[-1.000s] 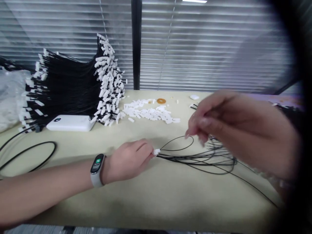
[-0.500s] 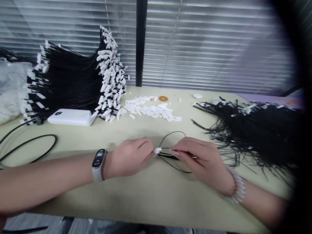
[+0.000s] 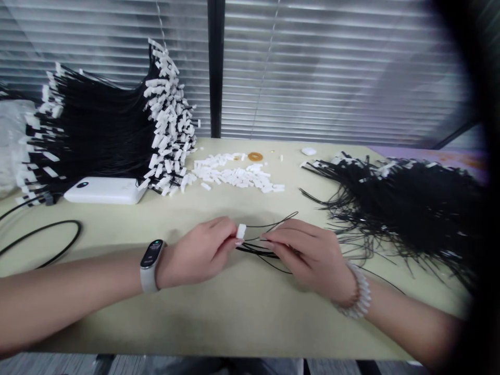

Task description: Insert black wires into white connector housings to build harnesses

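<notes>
- Head view: the left hand (image 3: 201,252) pinches a white connector (image 3: 241,231) between thumb and forefinger, above the middle of the table (image 3: 250,312).
- Head view: the right hand (image 3: 318,258) faces it with narrow, nearly meeting fingertips at a thin black wire (image 3: 261,240); whether they grip it I cannot tell.
- Head view: a bundle of black wires (image 3: 255,252) runs from beside the connector toward the right hand.
- Head view: a clear plastic bag (image 3: 11,140), cut off by the left edge, has whitish contents too blurred to name.
- Head view: loose white pieces (image 3: 238,176) lie uncontained beyond the hands.
</notes>
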A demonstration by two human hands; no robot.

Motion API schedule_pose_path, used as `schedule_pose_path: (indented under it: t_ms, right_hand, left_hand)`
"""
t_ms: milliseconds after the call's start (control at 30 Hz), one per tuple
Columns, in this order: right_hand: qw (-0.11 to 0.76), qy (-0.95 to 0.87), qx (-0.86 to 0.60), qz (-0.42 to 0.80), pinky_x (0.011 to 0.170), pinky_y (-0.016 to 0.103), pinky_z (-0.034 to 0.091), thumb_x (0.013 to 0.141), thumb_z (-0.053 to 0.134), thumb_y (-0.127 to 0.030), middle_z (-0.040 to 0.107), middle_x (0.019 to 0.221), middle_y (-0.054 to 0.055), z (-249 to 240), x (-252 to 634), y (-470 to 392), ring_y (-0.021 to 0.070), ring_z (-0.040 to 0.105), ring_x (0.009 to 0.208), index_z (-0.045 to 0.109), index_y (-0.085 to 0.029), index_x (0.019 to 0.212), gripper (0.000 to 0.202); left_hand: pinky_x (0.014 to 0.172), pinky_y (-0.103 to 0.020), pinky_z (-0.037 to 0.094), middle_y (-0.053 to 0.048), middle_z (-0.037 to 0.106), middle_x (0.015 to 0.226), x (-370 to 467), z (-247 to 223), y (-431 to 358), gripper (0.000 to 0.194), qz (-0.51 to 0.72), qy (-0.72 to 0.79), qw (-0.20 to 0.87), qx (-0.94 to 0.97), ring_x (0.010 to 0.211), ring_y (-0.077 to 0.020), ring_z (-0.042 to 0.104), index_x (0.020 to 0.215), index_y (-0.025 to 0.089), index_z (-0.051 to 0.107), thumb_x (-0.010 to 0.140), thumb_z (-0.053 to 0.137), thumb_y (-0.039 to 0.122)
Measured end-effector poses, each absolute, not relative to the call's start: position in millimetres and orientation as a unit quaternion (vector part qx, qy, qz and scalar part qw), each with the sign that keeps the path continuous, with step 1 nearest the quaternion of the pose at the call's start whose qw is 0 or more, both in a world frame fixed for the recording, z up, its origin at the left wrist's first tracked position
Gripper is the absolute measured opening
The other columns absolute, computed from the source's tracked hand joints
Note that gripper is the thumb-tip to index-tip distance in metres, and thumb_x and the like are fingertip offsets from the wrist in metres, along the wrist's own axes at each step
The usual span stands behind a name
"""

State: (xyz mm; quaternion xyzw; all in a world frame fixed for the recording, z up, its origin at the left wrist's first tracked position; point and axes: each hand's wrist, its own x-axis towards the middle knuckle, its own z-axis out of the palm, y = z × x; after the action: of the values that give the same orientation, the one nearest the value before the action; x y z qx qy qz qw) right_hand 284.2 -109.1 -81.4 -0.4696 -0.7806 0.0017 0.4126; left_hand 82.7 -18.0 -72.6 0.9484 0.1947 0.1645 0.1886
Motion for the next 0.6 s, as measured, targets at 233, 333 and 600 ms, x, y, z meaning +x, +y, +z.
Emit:
schedule_pose_path:
  t_ms: [233, 333, 600]
  right_hand:
    - [0.412, -0.771, -0.486, 0.016, 0.059, 0.022, 0.043, 0.082, 0.052, -0.013, 0.061, 0.072, 0.002, -76.8, 278.1, -107.0, 0.0094, 0.052, 0.064, 0.064, -0.017, 0.089, 0.014]
    - [0.402, -0.771, -0.494, 0.022, 0.056, 0.022, 0.040, 0.083, 0.051, -0.014, 0.060, 0.069, 0.002, -76.1, 275.8, -106.9, 0.0098, 0.050, 0.061, 0.065, -0.017, 0.087, 0.014]
    - [0.401, -0.774, -0.489, 0.016, 0.054, 0.022, 0.039, 0.081, 0.052, -0.014, 0.058, 0.067, 0.003, -75.9, 275.8, -106.0, 0.0096, 0.049, 0.059, 0.065, -0.016, 0.085, 0.013]
  left_hand:
    - [0.059, -0.025, 0.034, 0.001, 0.048, 0.072, 84.8, -71.0, -16.1, 0.012, 0.152, 0.176, 0.241, 0.942, 0.063, -0.0122, 0.044, 0.076, 0.018, 0.039, 0.087, 0.035, 0.016]
    - [0.058, -0.025, 0.033, 0.001, 0.048, 0.073, 84.4, -71.5, -16.5, 0.010, 0.146, 0.167, 0.237, 0.946, 0.063, -0.0123, 0.043, 0.077, 0.018, 0.039, 0.087, 0.036, 0.015]
    - [0.058, -0.026, 0.033, 0.000, 0.048, 0.073, 84.8, -70.6, -15.8, 0.012, 0.136, 0.171, 0.234, 0.947, 0.063, -0.0127, 0.043, 0.076, 0.018, 0.038, 0.087, 0.034, 0.016]
